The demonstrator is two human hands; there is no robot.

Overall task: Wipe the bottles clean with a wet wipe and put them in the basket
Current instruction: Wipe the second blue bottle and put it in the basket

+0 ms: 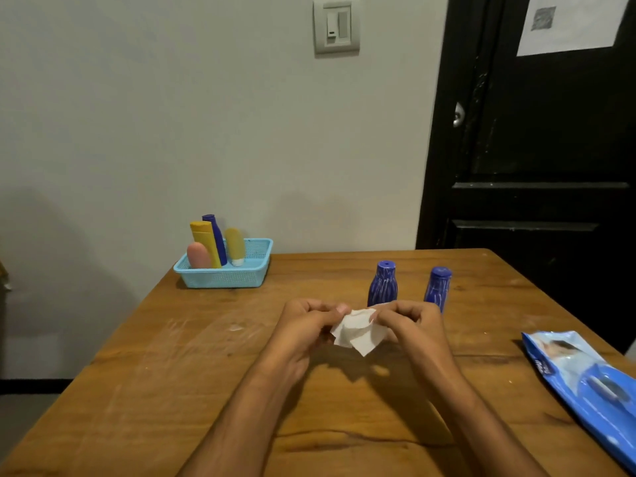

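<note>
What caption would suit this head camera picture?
Both hands, left hand and right hand, hold a wet wipe; two blue bottles await, four stand in the basket.

Two bare forearms, left hand (307, 325), right hand (409, 323), no sleeves

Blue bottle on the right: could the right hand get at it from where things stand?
Probably yes. The right blue bottle stands upright just beyond the right hand with nothing between them, but that hand and the left hand both pinch the wet wipe, so it must let go first.
</note>
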